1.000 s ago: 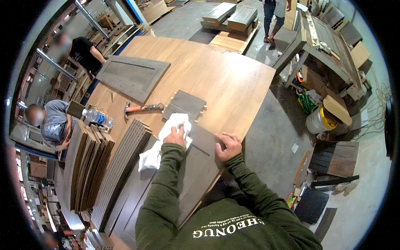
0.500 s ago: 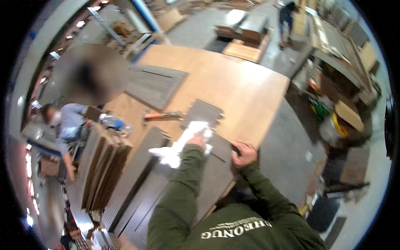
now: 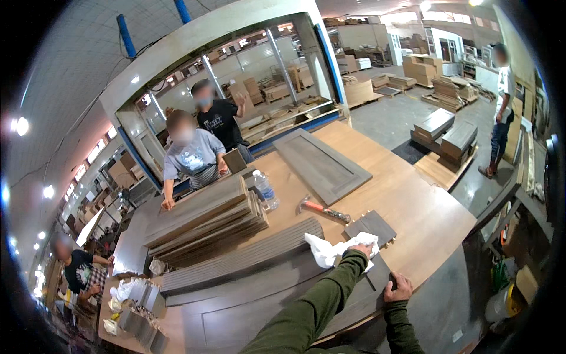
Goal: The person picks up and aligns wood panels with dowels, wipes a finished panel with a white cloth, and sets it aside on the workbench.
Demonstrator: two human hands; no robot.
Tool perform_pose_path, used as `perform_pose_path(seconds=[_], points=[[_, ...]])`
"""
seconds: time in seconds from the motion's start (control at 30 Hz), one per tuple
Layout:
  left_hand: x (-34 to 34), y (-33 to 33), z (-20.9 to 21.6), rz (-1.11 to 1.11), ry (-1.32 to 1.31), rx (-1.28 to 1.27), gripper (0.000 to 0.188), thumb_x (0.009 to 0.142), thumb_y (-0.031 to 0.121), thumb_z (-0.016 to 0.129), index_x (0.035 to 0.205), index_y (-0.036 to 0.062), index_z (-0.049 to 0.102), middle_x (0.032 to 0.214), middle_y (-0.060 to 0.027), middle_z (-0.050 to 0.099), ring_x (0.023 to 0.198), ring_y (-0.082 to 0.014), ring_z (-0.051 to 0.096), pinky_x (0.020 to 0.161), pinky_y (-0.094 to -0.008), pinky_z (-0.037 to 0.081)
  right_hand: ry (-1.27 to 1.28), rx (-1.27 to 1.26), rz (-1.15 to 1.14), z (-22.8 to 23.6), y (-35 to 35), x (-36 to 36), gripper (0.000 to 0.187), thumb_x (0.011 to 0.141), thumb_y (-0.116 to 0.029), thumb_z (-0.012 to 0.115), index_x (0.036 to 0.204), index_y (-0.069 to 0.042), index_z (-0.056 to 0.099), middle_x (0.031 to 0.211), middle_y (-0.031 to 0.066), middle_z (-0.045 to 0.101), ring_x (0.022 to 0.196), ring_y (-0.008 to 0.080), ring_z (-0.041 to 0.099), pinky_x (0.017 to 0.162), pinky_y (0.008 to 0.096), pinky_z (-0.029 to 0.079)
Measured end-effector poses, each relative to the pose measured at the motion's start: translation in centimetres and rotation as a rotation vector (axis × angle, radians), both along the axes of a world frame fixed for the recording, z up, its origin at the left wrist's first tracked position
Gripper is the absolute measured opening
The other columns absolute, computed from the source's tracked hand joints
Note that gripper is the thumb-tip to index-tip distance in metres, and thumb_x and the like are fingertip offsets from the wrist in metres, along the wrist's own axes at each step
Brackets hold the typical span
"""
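Note:
A crumpled white cloth (image 3: pixel 323 250) lies under my left hand (image 3: pixel 361 250), whose fingers close on it near the right end of a grey panelled door (image 3: pixel 247 308). At that door's right-hand edge, my right hand (image 3: pixel 399 288) curls its fingers over the border. Just beyond the cloth sits a short grey board (image 3: pixel 372 228) with small pale pegs on its sides. A claw hammer (image 3: pixel 323 209) with an orange and black handle rests on the table beside this board. Left of the cloth runs a long stack of grey ribbed strips (image 3: pixel 242 253).
The wooden table (image 3: pixel 436 212) also carries another grey door (image 3: pixel 321 165), a water bottle (image 3: pixel 265 190) and a stack of grey panels (image 3: pixel 200 215). Small grey blocks (image 3: pixel 138 318) lie at the near left. Two people stand across the table, one with a hand on the stacked panels.
My view has swung up and left, showing more of the room and the people. The left hand stays on the cloth, the right at the door's edge.

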State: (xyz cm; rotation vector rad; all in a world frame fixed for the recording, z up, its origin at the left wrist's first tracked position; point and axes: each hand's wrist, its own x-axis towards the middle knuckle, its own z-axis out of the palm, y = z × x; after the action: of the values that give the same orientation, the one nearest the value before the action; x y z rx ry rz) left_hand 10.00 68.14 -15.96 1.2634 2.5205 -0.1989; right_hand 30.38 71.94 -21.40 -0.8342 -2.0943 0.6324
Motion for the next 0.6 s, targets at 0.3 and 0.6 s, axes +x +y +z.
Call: perform_pose_path(seconds=[0.3,0.6], points=[[4.6,-3.6,-1.0,-0.123,0.034,0.197,0.058,0.072,0.021,0.054,0.128,0.0195,0.038,0.103,-0.0151,0.056,0.085,-0.0333,0.059,0.075,-0.0419,0.047,-0.04,0.011,0.041,-1.0,2.8,1.4,0.039,0.065,-0.02,0.056,0.103,-0.01,0.059,0.1,0.011,0.06,0.096,0.0286,0.053,0.09,0.0405,0.036],[12.4,-29.8,5.5,0.017,0.403,0.353,0.036,0.068,0.016,0.054,0.101,0.0014,0.055,0.109,-0.0198,0.053,0.107,-0.0341,0.046,0.091,-0.0437,0.037,-0.39,0.209,1.032,4.7,-11.3,0.7,0.063,0.065,-0.045,0.067,0.118,-0.016,0.048,0.12,0.0108,0.047,0.116,0.0291,0.04,0.096,0.0495,0.03]])
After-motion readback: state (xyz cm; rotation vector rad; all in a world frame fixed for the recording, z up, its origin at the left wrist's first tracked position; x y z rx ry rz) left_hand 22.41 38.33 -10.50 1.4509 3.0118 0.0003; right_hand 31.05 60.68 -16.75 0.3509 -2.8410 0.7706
